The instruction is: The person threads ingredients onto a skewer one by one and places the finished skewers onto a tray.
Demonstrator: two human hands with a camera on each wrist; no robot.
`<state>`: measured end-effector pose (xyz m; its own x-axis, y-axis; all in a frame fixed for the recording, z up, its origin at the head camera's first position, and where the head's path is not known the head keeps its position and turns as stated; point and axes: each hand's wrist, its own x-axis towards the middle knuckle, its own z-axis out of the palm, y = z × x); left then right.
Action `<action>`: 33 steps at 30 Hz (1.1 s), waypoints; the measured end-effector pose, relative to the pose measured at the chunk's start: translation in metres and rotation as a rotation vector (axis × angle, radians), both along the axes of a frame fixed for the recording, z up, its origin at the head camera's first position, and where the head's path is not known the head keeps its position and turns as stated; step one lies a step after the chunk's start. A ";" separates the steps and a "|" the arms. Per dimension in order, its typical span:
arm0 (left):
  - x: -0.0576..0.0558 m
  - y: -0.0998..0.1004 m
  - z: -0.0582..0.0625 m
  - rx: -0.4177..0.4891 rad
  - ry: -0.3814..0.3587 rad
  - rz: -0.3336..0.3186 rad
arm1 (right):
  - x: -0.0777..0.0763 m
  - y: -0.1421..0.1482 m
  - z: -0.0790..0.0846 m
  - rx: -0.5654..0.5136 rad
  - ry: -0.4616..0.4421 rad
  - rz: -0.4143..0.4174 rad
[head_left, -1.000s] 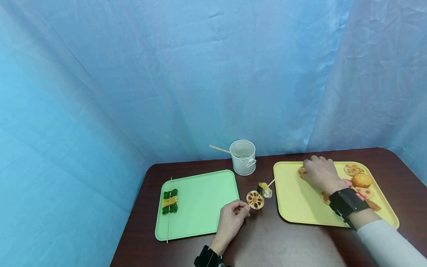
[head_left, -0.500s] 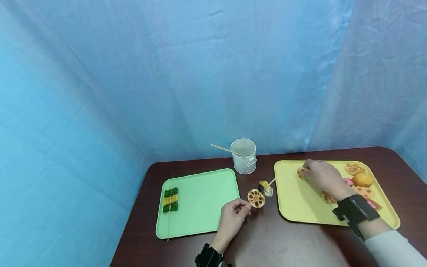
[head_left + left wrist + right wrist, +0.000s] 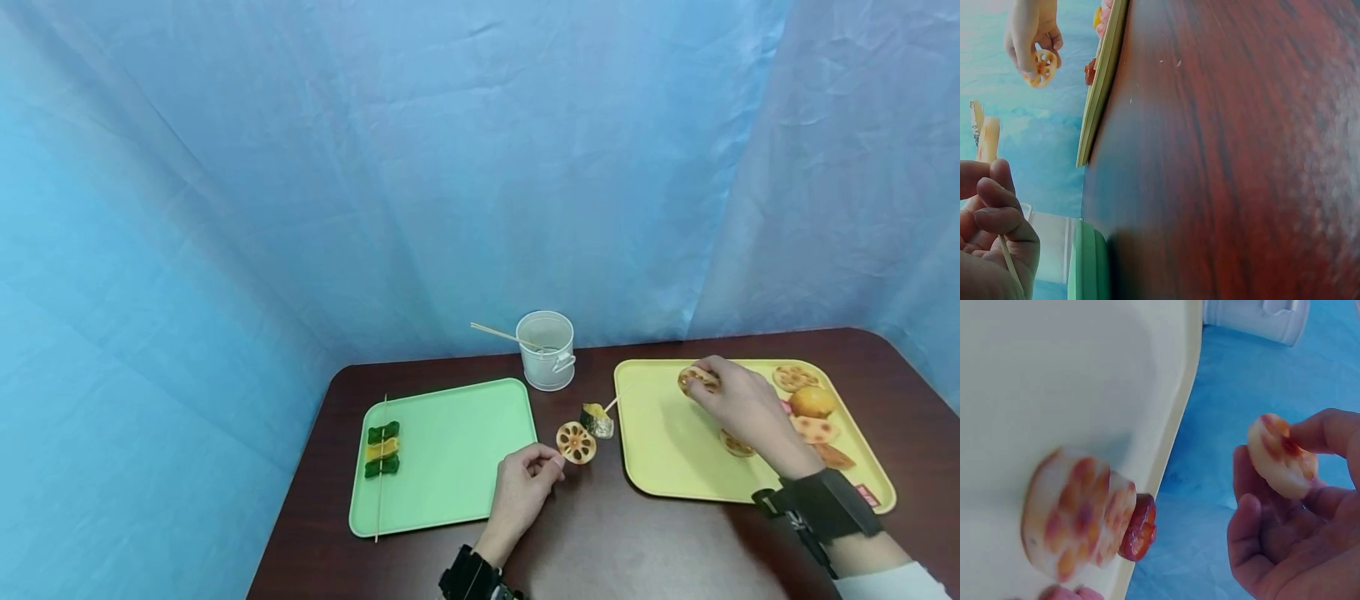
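My left hand [image 3: 523, 487] holds a wooden skewer [image 3: 1010, 265] between thumb and curled fingers, its lower end showing across the palm. A browned lotus root slice [image 3: 576, 442] is threaded just beyond the fingertips. Past it sits a dark-skinned yellow chunk [image 3: 597, 421], like pumpkin, with the bare tip sticking out toward the yellow tray [image 3: 660, 471]. Over that tray, my right hand [image 3: 742, 410] pinches another lotus root slice [image 3: 1279, 456] between thumb and fingers. In the left wrist view this slice is raised clear of the tray.
On the yellow tray lie more lotus root slices [image 3: 1072, 519], a round golden piece [image 3: 812, 402] and a reddish sausage-like piece [image 3: 1140, 528]. A green tray [image 3: 465, 475] at left bears a loaded green-and-yellow skewer [image 3: 382, 450]. Behind stands a white bucket [image 3: 550, 371] with sticks.
My right hand has picked up the lotus root slice from the yellow tray and turned, its wrist swinging toward the near right. The left hand and its skewer stay nearly still.
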<state>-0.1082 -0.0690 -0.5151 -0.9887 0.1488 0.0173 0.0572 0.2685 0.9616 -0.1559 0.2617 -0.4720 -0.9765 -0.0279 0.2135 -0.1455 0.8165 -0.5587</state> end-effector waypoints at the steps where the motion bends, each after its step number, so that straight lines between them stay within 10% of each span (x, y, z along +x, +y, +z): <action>1: 0.000 0.000 0.000 0.002 -0.002 0.000 | 0.002 0.000 0.001 -0.017 -0.003 -0.007; 12: 0.000 -0.001 0.003 0.005 -0.013 0.012 | 0.016 -0.008 0.001 -0.180 -0.083 -0.015; 33: 0.001 0.000 0.000 -0.021 -0.049 -0.016 | 0.005 -0.027 0.007 -0.879 -0.230 -0.017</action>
<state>-0.1074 -0.0687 -0.5155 -0.9858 0.1645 -0.0340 0.0150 0.2880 0.9575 -0.1509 0.2351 -0.4647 -0.9965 0.0675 -0.0491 0.0546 0.0836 -0.9950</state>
